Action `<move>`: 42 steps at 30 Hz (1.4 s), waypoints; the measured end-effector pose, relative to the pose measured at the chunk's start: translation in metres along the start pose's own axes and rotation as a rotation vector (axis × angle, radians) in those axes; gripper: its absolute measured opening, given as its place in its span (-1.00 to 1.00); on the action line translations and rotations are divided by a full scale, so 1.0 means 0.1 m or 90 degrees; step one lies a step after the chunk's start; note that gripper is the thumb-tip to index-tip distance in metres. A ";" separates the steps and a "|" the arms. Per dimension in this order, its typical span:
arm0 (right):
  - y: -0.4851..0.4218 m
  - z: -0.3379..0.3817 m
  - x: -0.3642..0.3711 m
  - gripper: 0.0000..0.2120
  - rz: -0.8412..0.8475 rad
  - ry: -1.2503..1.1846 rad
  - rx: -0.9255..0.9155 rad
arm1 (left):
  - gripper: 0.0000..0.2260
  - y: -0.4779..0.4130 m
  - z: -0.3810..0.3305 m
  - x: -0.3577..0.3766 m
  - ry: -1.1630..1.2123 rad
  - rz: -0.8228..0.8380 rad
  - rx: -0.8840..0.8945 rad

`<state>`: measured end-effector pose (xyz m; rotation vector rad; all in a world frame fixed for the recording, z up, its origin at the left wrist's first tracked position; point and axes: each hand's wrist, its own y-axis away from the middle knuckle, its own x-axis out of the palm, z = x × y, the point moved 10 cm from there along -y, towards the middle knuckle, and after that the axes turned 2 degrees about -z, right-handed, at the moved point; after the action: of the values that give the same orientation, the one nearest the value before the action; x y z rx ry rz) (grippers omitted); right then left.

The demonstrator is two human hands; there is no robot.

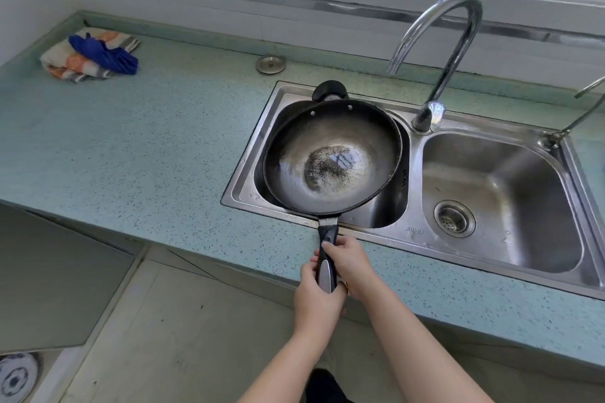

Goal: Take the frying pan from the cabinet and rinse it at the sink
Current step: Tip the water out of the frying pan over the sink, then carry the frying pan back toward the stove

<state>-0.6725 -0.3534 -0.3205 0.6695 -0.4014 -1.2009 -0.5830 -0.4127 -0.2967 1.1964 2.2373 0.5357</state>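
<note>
A dark round frying pan [332, 154] with a worn, speckled bottom sits over the left basin of the steel double sink [406, 183]. Its black and silver handle [327, 258] sticks out toward me over the counter's front edge. My left hand [316, 296] grips the handle's near end from the left. My right hand [348, 260] grips it a little farther up from the right. The curved chrome tap [438, 42] stands behind the sink, its spout above and behind the pan's right rim. No water runs from it.
The teal speckled counter [147, 154] stretches left, with a folded cloth and blue rag [91, 54] at its far corner. A round metal cap [270, 64] lies behind the sink. The right basin has a drain strainer [454, 218]. A patterned plate [16, 376] shows bottom left.
</note>
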 end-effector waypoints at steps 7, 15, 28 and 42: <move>-0.01 -0.06 0.03 -0.68 0.017 0.005 0.027 | -0.66 0.05 -0.06 0.01 -0.051 -0.029 0.054; 0.20 0.08 0.06 -0.75 0.066 -0.114 0.007 | -0.64 0.20 -0.23 -0.09 -0.064 -0.104 0.119; 0.34 0.29 0.31 -0.70 0.080 -0.084 -0.039 | -0.72 0.24 -0.35 -0.45 -0.039 -0.131 0.126; 0.62 0.61 0.96 -0.70 0.120 -0.087 -0.094 | -0.70 0.32 -0.51 -1.12 0.046 -0.161 0.193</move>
<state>-0.6339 -0.4475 -0.2397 0.4137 -0.4748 -1.0876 -0.5434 -0.4951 -0.2088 1.0235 2.5511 0.1448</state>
